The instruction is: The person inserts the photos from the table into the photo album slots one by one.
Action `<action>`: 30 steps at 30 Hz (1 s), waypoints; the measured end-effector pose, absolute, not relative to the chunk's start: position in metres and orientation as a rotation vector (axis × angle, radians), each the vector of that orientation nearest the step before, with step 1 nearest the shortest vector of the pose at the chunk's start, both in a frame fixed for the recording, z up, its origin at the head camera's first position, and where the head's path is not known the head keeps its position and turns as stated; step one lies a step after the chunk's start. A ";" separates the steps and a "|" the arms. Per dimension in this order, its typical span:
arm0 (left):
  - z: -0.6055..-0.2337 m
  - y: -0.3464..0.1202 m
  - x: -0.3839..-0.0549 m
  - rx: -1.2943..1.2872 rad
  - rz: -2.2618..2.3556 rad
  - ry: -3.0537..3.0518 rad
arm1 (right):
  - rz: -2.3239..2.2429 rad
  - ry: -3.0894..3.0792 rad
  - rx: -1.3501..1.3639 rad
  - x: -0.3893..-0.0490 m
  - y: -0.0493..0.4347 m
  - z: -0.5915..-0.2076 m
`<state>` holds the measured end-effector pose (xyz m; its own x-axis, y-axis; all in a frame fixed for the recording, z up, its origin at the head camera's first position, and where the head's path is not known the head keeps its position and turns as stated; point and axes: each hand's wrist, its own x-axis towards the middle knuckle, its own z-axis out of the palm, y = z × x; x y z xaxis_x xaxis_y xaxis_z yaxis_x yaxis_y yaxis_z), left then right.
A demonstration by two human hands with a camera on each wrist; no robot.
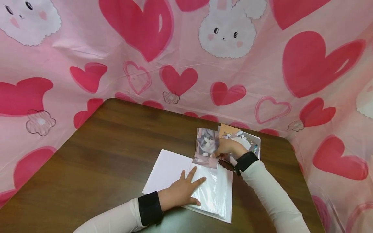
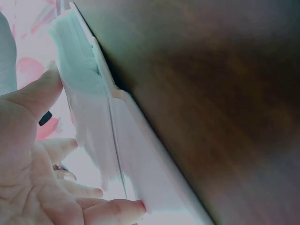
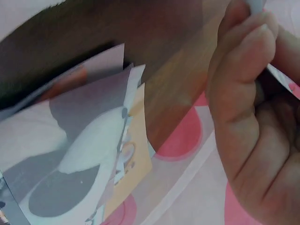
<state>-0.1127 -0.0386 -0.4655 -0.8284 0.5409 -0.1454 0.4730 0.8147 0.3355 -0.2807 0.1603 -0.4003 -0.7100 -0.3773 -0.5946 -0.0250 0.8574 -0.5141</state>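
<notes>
A white photo album (image 1: 172,165) lies open on the table, with clear plastic sleeves (image 1: 208,191) on its right side. My left hand (image 1: 182,191) rests on the album with fingers spread, pressing on the top sleeve and near the fold. In my right hand (image 1: 231,149) is a cat photo (image 1: 207,145), pinched by its right edge. The photo stands over the album's far edge, its bottom overlapping the top of the sleeve. Thick stacked sleeves (image 2: 79,56) show beside the left thumb in the left wrist view.
Beyond the right hand lies a pile of photo cards (image 1: 252,142), partly hidden by that hand; an orange card (image 3: 136,154) sticks out of it in the right wrist view. The brown wooden table (image 1: 116,155) ends at a pink curtain (image 1: 186,48) printed with hearts and rabbits.
</notes>
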 end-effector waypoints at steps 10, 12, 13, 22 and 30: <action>-0.456 -0.047 -0.108 1.106 0.331 2.740 | -0.978 2.499 -0.144 -0.293 0.165 -0.414; -0.454 -0.049 -0.105 1.258 0.308 2.731 | -1.184 2.561 -0.104 -0.296 0.166 -0.419; -0.453 -0.049 -0.104 1.326 0.297 2.725 | -1.228 2.597 -0.105 -0.297 0.167 -0.422; -0.453 -0.052 -0.098 1.557 0.221 2.718 | -1.212 2.567 -0.267 -0.293 0.166 -0.433; -0.457 -0.054 -0.098 1.609 0.219 2.752 | -1.097 2.461 -0.337 -0.284 0.165 -0.430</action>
